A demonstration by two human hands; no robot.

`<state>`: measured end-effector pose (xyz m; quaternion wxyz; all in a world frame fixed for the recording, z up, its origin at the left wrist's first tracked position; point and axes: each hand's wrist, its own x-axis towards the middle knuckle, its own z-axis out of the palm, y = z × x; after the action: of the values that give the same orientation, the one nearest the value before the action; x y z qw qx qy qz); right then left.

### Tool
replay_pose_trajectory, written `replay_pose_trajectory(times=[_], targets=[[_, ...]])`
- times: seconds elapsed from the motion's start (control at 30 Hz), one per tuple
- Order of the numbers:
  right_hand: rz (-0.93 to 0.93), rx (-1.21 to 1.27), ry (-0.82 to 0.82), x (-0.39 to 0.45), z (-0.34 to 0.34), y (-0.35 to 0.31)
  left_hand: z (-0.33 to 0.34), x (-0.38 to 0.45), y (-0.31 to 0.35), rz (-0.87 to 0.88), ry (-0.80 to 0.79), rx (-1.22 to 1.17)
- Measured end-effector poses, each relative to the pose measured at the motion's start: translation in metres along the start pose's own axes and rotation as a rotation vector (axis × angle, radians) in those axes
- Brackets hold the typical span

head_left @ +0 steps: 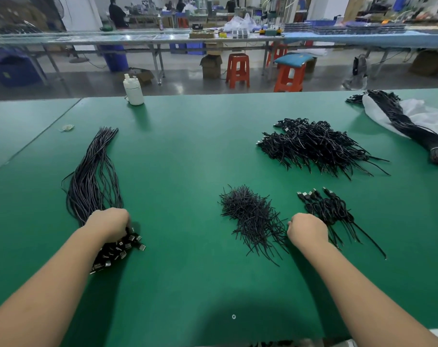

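Note:
A long bundle of black USB cables (95, 171) lies on the green table (182, 151) at the left, its metal plugs (120, 249) fanned out near me. My left hand (110, 222) grips this bundle just above the plugs. My right hand (306, 230) is curled at the near end of a small row of coiled cables (330, 209); its fingers are hidden, and it appears to hold those cables. A heap of black twist ties (250, 216) lies between my hands.
A big pile of coiled cables (313, 144) sits at the right middle. Another tied bundle (408, 126) rests on a white plastic bag (423, 113) at the far right. A white bottle (134, 90) stands at the far edge; a rubber band (67, 127) lies far left.

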<state>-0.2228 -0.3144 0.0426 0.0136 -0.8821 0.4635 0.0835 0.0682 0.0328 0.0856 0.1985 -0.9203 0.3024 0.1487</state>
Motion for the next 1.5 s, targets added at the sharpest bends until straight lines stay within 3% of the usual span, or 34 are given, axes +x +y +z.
replay_pose_trajectory(times=[0.23, 0.33, 0.4, 0.5, 0.57, 0.63, 0.77, 0.93, 1.17, 1.27, 1.4, 1.43, 1.5], targets=[[-0.010, 0.132, -0.007, 0.005, -0.006, 0.008, -0.024, -0.008, 0.049, 0.077, 0.283, -0.272], [-0.087, 0.209, 0.211, -0.001, -0.011, 0.004, -0.048, -0.021, 0.087, 0.210, 0.369, -0.571], [-0.225, 0.417, 0.282, -0.010, -0.019, -0.010, -0.065, -0.034, 0.111, 0.340, 0.290, -0.940], [-0.367, 1.013, 0.031, -0.030, -0.041, -0.042, -0.087, -0.054, 0.139, 0.515, 0.071, -1.579], [-0.426, 1.486, -0.270, -0.046, -0.051, -0.066, -0.098, -0.059, 0.153, 0.548, 0.098, -1.766], [-0.445, 1.742, -0.482, -0.061, -0.057, -0.084, -0.105, -0.059, 0.162, 0.549, 0.206, -1.832], [-0.479, 1.819, -0.473, -0.077, -0.063, -0.101, -0.102, -0.052, 0.162, 0.460, 0.373, -1.813], [-0.528, 1.791, -0.427, -0.081, -0.063, -0.104, -0.083, -0.050, 0.161, 0.648, 0.044, -1.813], [-0.599, 1.679, -0.414, -0.086, -0.059, -0.106, -0.079, -0.051, 0.167, 0.679, -0.069, -1.783], [-0.595, 1.665, -0.448, -0.086, -0.057, -0.106, -0.076, -0.048, 0.169, 0.691, -0.021, -1.785], [-0.538, 1.690, -0.598, -0.089, -0.047, -0.111, -0.095, -0.048, 0.171, 0.568, 0.301, -2.069], [-0.526, 1.688, -0.634, -0.090, -0.044, -0.111, -0.103, -0.047, 0.167, 0.535, 0.334, -2.198], [-0.486, 1.723, -0.692, -0.090, -0.038, -0.111, -0.116, -0.045, 0.153, 0.578, 0.221, -2.469]])
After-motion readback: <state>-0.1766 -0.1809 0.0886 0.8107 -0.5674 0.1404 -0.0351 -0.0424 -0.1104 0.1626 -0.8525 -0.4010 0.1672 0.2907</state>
